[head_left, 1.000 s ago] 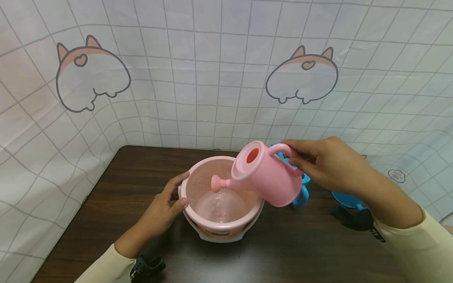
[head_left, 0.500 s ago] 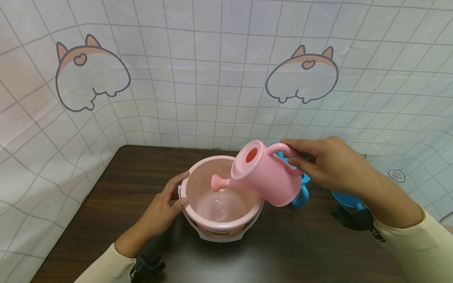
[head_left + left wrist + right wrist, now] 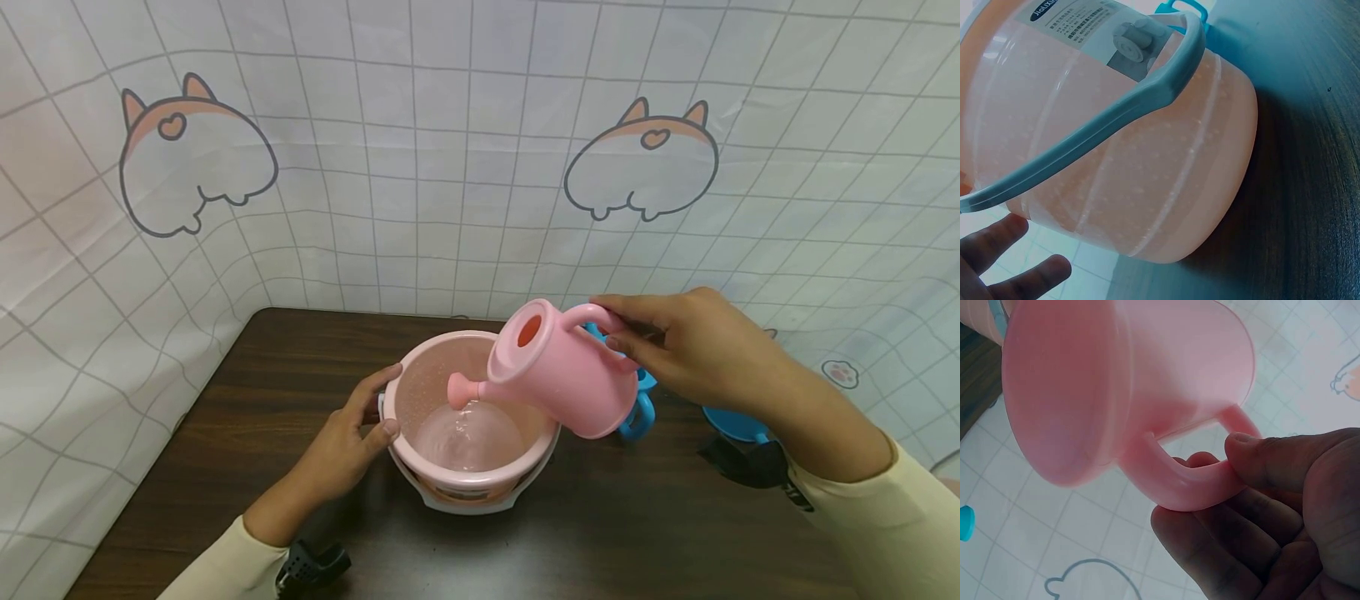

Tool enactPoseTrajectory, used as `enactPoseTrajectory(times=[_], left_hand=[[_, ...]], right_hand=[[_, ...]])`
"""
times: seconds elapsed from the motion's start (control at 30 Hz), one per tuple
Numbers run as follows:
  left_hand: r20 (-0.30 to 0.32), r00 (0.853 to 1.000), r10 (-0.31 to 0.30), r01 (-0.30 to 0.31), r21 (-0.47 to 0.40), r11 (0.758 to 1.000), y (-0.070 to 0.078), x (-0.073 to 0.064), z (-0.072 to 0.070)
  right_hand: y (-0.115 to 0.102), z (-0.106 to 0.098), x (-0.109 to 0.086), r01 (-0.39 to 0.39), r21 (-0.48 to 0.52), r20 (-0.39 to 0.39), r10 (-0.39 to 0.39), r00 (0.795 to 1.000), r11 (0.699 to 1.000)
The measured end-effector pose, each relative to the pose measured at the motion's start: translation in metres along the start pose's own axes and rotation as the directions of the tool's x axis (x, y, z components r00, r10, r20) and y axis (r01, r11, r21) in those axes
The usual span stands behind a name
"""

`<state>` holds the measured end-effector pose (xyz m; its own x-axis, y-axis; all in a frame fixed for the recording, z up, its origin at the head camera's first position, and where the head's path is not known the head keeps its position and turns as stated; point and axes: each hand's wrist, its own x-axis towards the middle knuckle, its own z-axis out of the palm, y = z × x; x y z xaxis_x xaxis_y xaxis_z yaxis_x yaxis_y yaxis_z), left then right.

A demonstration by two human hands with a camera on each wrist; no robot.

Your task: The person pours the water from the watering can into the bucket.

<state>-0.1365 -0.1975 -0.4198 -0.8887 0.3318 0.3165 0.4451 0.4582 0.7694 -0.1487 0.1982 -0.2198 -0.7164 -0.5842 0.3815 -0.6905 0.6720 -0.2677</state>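
Note:
In the head view my right hand (image 3: 697, 346) grips the looped handle of a pink watering can (image 3: 573, 375). The can tilts left over a pale pink bucket (image 3: 475, 481). Its sprinkler head hangs inside the bucket's rim, and a thin trickle falls into rippling water (image 3: 465, 437) at the bottom. My left hand (image 3: 341, 442) holds the bucket's left rim, thumb and forefinger on the edge. Up close in the left wrist view, the bucket wall (image 3: 1147, 187) carries a label and a grey carrying handle (image 3: 1097, 134). The right wrist view shows fingers and thumb around the can's handle (image 3: 1191, 484).
A blue object with a looped handle (image 3: 637, 417) stands behind the can, mostly hidden. Another blue item (image 3: 738, 423) lies partly behind my right wrist. The dark wooden table (image 3: 300, 350) meets a white gridded cloth (image 3: 420, 208) at its back and left edges.
The watering can has tipped very slightly further to the left. The trickle continues and the ripples shift. My left hand and the bucket have stayed in place.

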Motion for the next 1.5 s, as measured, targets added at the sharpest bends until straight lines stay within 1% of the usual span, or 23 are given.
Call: enactPoseTrajectory(times=[0.3,0.47,0.67,0.83,1.13,1.3,1.5], left_hand=[[0.003,1.000,-0.006,0.006,0.011,1.000,0.001,0.000,0.000],[0.001,1.000,-0.009,0.009,0.007,1.000,0.001,0.000,0.000],[-0.009,1.000,0.003,-0.003,0.008,1.000,0.000,0.000,0.001],[-0.013,1.000,0.006,-0.006,0.008,1.000,0.000,0.000,0.001],[-0.010,1.000,0.003,-0.003,0.008,1.000,0.000,-0.001,0.001],[-0.009,1.000,0.005,-0.004,0.006,1.000,0.000,0.000,0.001],[-0.006,1.000,-0.009,0.009,0.010,1.000,0.000,0.000,0.001]], right_hand=[[-0.002,-0.002,0.002,-0.009,0.012,0.016,0.009,1.000,1.000],[-0.002,-0.002,0.003,0.008,0.006,0.015,-0.008,1.000,1.000],[-0.002,-0.002,0.005,0.040,0.007,0.018,-0.040,0.999,0.999],[-0.003,-0.002,0.006,0.037,0.003,0.023,-0.037,0.999,0.999],[-0.004,-0.003,0.009,0.050,-0.034,0.035,-0.049,0.998,0.998],[-0.003,-0.002,0.011,0.069,-0.042,0.033,-0.068,0.997,0.997],[-0.005,-0.003,0.014,0.064,-0.047,0.043,-0.062,0.997,0.997]])
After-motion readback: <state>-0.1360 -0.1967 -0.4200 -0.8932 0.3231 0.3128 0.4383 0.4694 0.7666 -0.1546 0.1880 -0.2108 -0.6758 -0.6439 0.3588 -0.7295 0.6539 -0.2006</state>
